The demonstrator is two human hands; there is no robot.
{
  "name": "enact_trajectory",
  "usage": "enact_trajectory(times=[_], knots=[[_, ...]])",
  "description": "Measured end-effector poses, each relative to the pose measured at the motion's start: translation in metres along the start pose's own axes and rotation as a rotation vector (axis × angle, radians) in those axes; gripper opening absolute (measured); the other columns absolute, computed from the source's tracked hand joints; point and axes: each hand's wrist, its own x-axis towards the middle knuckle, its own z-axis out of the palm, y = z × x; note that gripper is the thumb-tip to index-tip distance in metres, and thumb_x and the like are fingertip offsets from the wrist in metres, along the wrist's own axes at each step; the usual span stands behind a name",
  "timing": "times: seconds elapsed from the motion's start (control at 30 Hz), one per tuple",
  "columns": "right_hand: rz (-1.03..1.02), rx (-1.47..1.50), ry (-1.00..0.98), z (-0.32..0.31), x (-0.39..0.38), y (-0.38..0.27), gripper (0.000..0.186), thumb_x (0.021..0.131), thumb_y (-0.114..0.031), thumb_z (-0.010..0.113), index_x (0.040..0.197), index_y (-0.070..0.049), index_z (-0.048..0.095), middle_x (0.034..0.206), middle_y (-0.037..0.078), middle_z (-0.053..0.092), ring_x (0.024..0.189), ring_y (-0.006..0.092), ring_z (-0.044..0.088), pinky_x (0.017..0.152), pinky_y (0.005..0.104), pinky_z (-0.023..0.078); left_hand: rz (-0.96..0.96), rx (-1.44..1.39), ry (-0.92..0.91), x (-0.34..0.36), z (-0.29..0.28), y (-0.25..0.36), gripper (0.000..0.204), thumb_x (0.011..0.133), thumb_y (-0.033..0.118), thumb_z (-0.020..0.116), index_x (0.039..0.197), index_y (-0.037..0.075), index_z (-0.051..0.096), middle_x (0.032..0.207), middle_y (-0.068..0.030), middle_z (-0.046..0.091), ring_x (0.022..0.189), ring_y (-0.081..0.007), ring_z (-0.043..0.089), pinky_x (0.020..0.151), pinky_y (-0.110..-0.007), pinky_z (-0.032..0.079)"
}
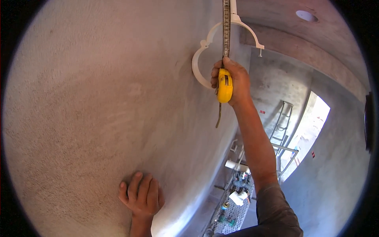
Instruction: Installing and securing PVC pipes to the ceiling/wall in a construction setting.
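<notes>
My right hand (239,79) is raised at the top centre, wrapped round a yellow tape measure (225,87). The tape's metal blade (226,29) runs straight up out of the case and off the upper edge of the picture. A short strap (218,115) dangles below the case. Behind the blade, a white hinged pipe clamp (200,59) hangs open, with a screw at the end of its right arm; my hand hides part of it. At the lower left, my left hand (144,194) rests with fingers apart against the plastered wall (98,118), holding nothing.
Below right, a perforated metal platform (241,211) carries white pipe fittings (238,197) and several tools. Beyond it, a ladder (282,122) leans near a bright doorway (312,122). A round hole (306,16) opens in the ceiling, and a concrete beam (312,51) crosses below it.
</notes>
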Motion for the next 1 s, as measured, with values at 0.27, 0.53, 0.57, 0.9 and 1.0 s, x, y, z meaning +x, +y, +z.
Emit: enact_trajectory(times=[0.27, 0.53, 0.57, 0.9, 1.0], knots=[[0.016, -0.033, 0.042, 0.002, -0.004, -0.002, 0.033, 0.096, -0.034, 0.048, 0.089, -0.003, 0.059, 0.073, 0.009, 0.061, 0.057, 0.0188, 0.058, 0.054, 0.0320, 0.051, -0.025, -0.004, -0.026, -0.003, -0.002, 0.002, 0.012, 0.080, 0.014, 0.061, 0.091, 0.014, 0.060, 0.098, -0.0007, 0.067, 0.109, -0.0248, 0.057, 0.106, -0.052, 0.026], [0.027, -0.008, 0.005, 0.002, -0.010, -0.008, 0.032, 0.097, -0.032, 0.049, 0.089, -0.003, 0.060, 0.071, 0.010, 0.062, 0.054, 0.0185, 0.060, 0.053, 0.0316, 0.052, -0.023, -0.012, -0.040, 0.000, -0.005, 0.003, 0.014, 0.078, 0.012, 0.061, 0.092, 0.012, 0.061, 0.101, -0.0027, 0.066, 0.111, -0.0252, 0.057, 0.106, -0.053, 0.026], [0.038, 0.005, -0.020, 0.004, -0.013, -0.012, 0.032, 0.097, -0.032, 0.049, 0.089, -0.003, 0.059, 0.071, 0.010, 0.062, 0.054, 0.0188, 0.060, 0.052, 0.0320, 0.052, -0.018, -0.008, -0.046, 0.000, -0.005, 0.002, 0.014, 0.078, 0.012, 0.061, 0.092, 0.012, 0.061, 0.101, -0.0027, 0.066, 0.111, -0.0252, 0.057, 0.106, -0.053, 0.026], [0.109, -0.258, -0.225, -0.007, -0.130, -0.007, 0.039, 0.095, -0.035, 0.054, 0.113, -0.001, 0.058, 0.070, 0.006, 0.059, 0.058, 0.0147, 0.057, 0.054, 0.0274, 0.046, 0.021, 0.054, -0.016, 0.007, -0.005, 0.006, 0.011, 0.076, 0.012, 0.060, 0.086, 0.014, 0.062, 0.092, -0.0016, 0.065, 0.108, -0.0211, 0.058, 0.107, -0.047, 0.027], [0.450, -0.338, -0.383, -0.045, -0.222, 0.039, 0.040, 0.089, -0.030, 0.063, 0.118, -0.002, 0.058, 0.075, 0.004, 0.062, 0.064, 0.0120, 0.059, 0.058, 0.0288, 0.048, 0.020, 0.040, -0.002, 0.002, -0.002, 0.003, 0.011, 0.075, 0.012, 0.062, 0.086, 0.014, 0.061, 0.092, -0.0010, 0.064, 0.108, -0.0210, 0.057, 0.107, -0.047, 0.027]])
